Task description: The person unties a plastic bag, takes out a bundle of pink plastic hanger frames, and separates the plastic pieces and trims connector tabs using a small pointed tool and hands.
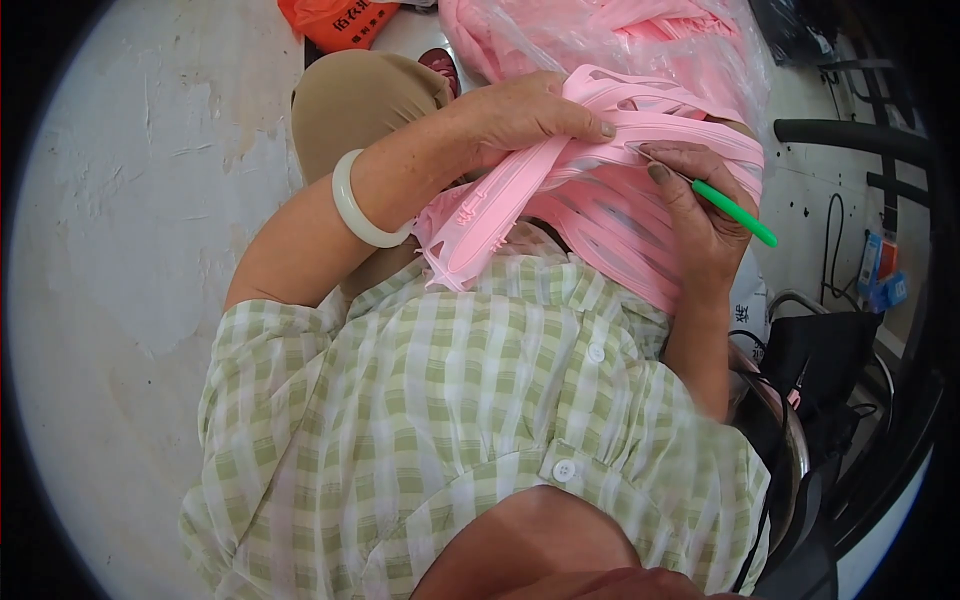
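Note:
A pink, rubbery-looking moulded sheet (600, 190) with long slots and ragged edges drapes over my lap. My left hand (535, 112) is closed on its upper part, the thumb pressed on top of a strip. In my right hand (705, 205) is a thin tool with a green handle (735, 213), gripped between thumb and fingers. The tool's narrow metal tip points left and meets the pink sheet just right of my left thumb. Whether the tip is a blade or a hook is too small to tell. One end of the sheet hangs down toward my shirt.
Beyond my knees lies a clear plastic bag (610, 40) full of more pink pieces. An orange bag (345, 22) sits at the top left. Dark metal bars (850, 135), a black bag (825, 355) and a small blue-and-orange box (882, 270) stand on the right.

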A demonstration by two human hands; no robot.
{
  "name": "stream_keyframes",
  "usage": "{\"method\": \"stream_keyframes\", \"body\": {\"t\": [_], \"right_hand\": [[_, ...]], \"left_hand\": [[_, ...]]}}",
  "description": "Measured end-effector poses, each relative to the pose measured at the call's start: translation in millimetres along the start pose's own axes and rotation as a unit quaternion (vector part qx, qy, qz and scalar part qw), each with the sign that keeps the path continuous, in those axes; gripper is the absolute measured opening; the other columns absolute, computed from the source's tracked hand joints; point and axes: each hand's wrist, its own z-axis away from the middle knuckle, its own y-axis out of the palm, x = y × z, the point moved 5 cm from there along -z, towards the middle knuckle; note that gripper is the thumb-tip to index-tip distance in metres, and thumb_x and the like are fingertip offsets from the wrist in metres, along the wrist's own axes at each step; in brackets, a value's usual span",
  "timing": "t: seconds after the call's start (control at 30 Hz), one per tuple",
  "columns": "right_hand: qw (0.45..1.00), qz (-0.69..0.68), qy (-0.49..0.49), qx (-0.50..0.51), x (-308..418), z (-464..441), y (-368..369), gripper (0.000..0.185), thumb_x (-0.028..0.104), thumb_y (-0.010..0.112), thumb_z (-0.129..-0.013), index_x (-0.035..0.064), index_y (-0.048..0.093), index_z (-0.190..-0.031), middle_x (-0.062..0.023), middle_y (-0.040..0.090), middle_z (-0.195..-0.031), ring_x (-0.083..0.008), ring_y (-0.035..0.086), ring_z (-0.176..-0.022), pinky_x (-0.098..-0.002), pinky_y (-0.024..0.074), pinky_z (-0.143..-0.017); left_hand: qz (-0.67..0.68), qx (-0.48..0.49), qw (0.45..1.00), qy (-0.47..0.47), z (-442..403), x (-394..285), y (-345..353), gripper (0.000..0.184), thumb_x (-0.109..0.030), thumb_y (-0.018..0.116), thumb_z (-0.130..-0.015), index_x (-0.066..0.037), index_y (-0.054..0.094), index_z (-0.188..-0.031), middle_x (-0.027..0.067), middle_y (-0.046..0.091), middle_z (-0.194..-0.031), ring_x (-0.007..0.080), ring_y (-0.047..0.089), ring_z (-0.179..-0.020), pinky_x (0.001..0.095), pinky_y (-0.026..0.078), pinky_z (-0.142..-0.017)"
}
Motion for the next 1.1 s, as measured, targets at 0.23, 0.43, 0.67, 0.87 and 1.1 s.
{"method": "stream_keyframes", "body": {"t": [0.23,0.43,0.67,0.87,1.1], "right_hand": [[0.999,0.010,-0.004,-0.035,0,3,3,0.012,-0.006,0.063,-0.073,-0.0015,0.064,-0.084,-0.0081,0.064,-0.081,-0.0130,0.058,-0.073,-0.0214,0.0441,-0.065],[1.000,0.017,0.011,-0.015,-2,7,6,0.012,-0.007,0.059,-0.077,-0.0030,0.063,-0.088,-0.0109,0.064,-0.090,-0.0146,0.059,-0.084,-0.0246,0.0455,-0.079],[0.999,0.003,0.019,-0.046,1,8,8,0.012,-0.006,0.062,-0.074,-0.0014,0.064,-0.085,-0.0097,0.065,-0.085,-0.0135,0.060,-0.077,-0.0220,0.0456,-0.069],[0.998,-0.007,0.023,-0.052,0,8,8,0.012,-0.006,0.061,-0.075,-0.0020,0.064,-0.086,-0.0095,0.065,-0.086,-0.0133,0.060,-0.079,-0.0221,0.0460,-0.071],[0.998,-0.012,0.023,-0.056,0,10,10,0.012,-0.006,0.061,-0.075,-0.0020,0.063,-0.086,-0.0101,0.065,-0.086,-0.0143,0.060,-0.079,-0.0229,0.0463,-0.071]], "left_hand": [[0.030,0.009,0.999,0.018,1,2,1,0.041,-0.018,0.064,-0.078,0.001,0.052,-0.112,0.0079,0.060,-0.093,0.0093,0.058,-0.074,0.0216,0.048,-0.063],[0.024,-0.003,0.999,0.025,2,6,0,0.046,-0.017,0.064,-0.077,0.001,0.048,-0.116,0.0083,0.059,-0.098,0.0114,0.058,-0.082,0.0230,0.047,-0.070],[0.048,0.000,0.999,0.016,1,11,-1,0.044,-0.017,0.064,-0.078,0.002,0.049,-0.114,0.0090,0.060,-0.098,0.0126,0.058,-0.083,0.0228,0.047,-0.073],[0.049,-0.024,0.998,0.040,0,12,-1,0.033,-0.017,0.064,-0.076,0.002,0.057,-0.102,0.0073,0.060,-0.081,0.0116,0.055,-0.064,0.0250,0.046,-0.054],[0.063,0.001,0.998,0.014,-1,15,-3,0.041,-0.016,0.063,-0.078,0.002,0.050,-0.113,0.0087,0.060,-0.098,0.0122,0.058,-0.083,0.0227,0.047,-0.073]]}}
